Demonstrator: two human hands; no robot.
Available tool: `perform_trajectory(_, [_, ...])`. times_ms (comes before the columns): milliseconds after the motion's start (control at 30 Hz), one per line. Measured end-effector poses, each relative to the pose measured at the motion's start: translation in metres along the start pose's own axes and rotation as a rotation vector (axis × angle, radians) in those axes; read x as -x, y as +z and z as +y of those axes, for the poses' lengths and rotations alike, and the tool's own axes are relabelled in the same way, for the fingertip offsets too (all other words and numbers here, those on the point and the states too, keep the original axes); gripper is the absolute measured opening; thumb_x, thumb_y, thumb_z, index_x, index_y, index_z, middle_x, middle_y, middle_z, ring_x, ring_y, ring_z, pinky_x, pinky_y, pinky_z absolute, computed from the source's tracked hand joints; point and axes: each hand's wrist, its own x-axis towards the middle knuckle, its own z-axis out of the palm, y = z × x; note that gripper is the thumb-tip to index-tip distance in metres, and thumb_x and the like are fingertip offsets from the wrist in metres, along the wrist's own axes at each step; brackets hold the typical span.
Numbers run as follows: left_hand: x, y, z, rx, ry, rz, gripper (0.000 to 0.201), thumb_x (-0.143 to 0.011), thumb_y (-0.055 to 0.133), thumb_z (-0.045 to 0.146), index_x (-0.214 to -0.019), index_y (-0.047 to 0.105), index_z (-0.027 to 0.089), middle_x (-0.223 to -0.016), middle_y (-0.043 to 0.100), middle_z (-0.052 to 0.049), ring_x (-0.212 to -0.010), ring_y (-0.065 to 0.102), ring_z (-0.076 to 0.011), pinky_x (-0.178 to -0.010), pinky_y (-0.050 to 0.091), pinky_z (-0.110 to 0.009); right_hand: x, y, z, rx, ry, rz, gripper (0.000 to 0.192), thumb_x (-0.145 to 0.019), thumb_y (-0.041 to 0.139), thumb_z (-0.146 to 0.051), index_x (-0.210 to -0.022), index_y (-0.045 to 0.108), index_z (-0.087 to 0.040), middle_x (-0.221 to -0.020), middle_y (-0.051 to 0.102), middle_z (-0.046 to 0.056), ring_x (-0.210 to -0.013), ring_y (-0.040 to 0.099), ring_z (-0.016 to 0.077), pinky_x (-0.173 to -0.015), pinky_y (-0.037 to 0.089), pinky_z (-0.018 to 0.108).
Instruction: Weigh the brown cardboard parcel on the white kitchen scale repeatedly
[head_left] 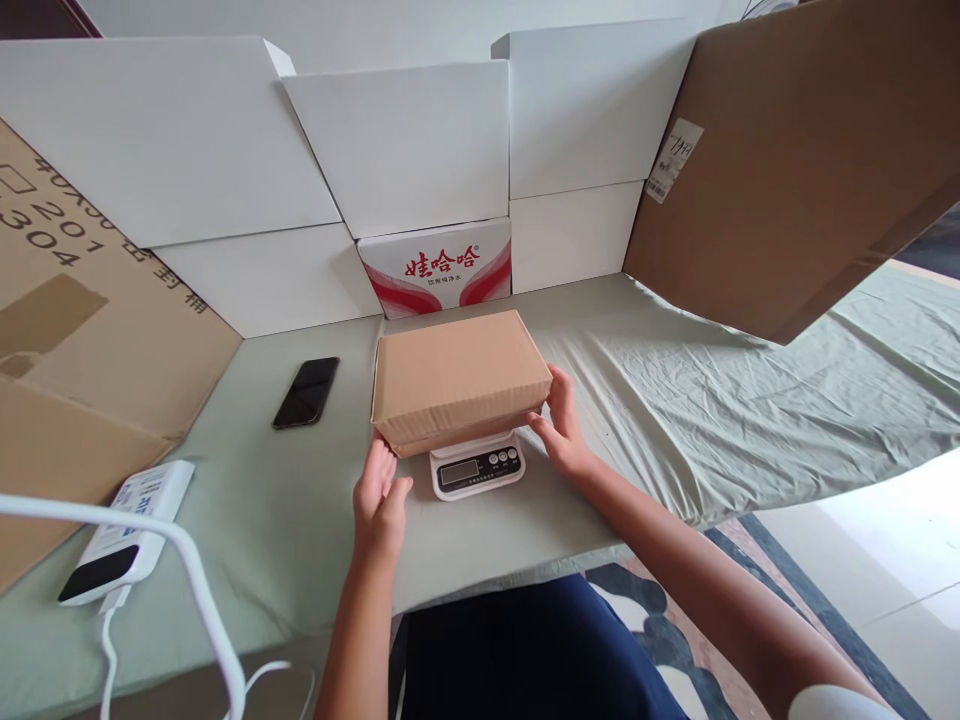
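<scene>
A closed brown cardboard box (457,370) is over a small white kitchen scale (478,468), a little tilted, and it hides the scale's platform. Whether the box rests on the platform or hangs just above it, I cannot tell. The scale's grey display and black button panel face me. My left hand (380,495) has its fingers at the box's near left corner, with the thumb apart from the box. On the other side, my right hand (561,420) grips the near right corner, thumb along the front and fingers on the right side.
A black phone (307,392) lies to the left on the green cloth (600,350). Nearer me are a white power bank (127,535) and its white cable (202,590). White boxes (405,150) line the back; large cardboard panels (780,150) stand at both sides.
</scene>
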Motion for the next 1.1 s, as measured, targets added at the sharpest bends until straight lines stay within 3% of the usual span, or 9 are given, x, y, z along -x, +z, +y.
perform_trajectory(100, [0.000, 0.000, 0.003, 0.002, 0.028, 0.012, 0.084, -0.077, 0.063, 0.017, -0.158, 0.042, 0.022, -0.159, 0.048, -0.012, -0.152, 0.036, -0.0339, -0.125, 0.029, -0.050, -0.002, -0.001, 0.002, -0.042, 0.019, 0.024, 0.061, -0.093, 0.056, -0.060, -0.143, 0.035, -0.032, -0.144, 0.047, 0.011, -0.131, 0.050, 0.0328, -0.106, 0.048, 0.055])
perform_trajectory(233, [0.001, 0.000, 0.007, 0.025, 0.128, 0.050, 0.086, -0.081, 0.063, 0.017, -0.162, 0.035, 0.025, -0.167, 0.036, -0.010, -0.154, 0.031, -0.0316, -0.125, 0.028, -0.047, -0.005, -0.004, 0.005, -0.115, 0.033, 0.169, 0.060, -0.090, 0.059, -0.055, -0.142, 0.035, -0.035, -0.142, 0.048, 0.010, -0.130, 0.052, 0.0318, -0.105, 0.049, 0.054])
perform_trajectory(367, [0.002, 0.001, 0.009, 0.050, 0.164, 0.060, 0.084, -0.082, 0.063, 0.018, -0.161, 0.035, 0.025, -0.168, 0.034, -0.011, -0.155, 0.030, -0.0305, -0.126, 0.027, -0.046, -0.007, -0.006, 0.004, -0.144, 0.055, 0.238, 0.057, -0.090, 0.058, -0.050, -0.140, 0.036, -0.036, -0.139, 0.049, 0.010, -0.130, 0.053, 0.0309, -0.105, 0.049, 0.054])
perform_trajectory(633, [0.000, 0.000, 0.005, 0.011, 0.101, 0.045, 0.083, -0.078, 0.061, 0.014, -0.159, 0.041, 0.022, -0.162, 0.045, -0.012, -0.152, 0.037, -0.0320, -0.125, 0.030, -0.047, -0.008, -0.005, -0.002, -0.118, 0.047, 0.159, 0.057, -0.089, 0.058, -0.050, -0.140, 0.039, -0.034, -0.138, 0.051, 0.010, -0.129, 0.054, 0.0313, -0.105, 0.049, 0.054])
perform_trajectory(1100, [-0.001, -0.003, -0.001, 0.002, 0.041, 0.017, 0.085, -0.077, 0.061, 0.014, -0.159, 0.041, 0.022, -0.160, 0.047, -0.012, -0.152, 0.036, -0.0328, -0.125, 0.028, -0.049, -0.007, -0.006, -0.002, -0.087, 0.054, 0.118, 0.067, -0.091, 0.056, -0.060, -0.149, 0.036, -0.034, -0.144, 0.049, 0.011, -0.132, 0.052, 0.0333, -0.105, 0.049, 0.054])
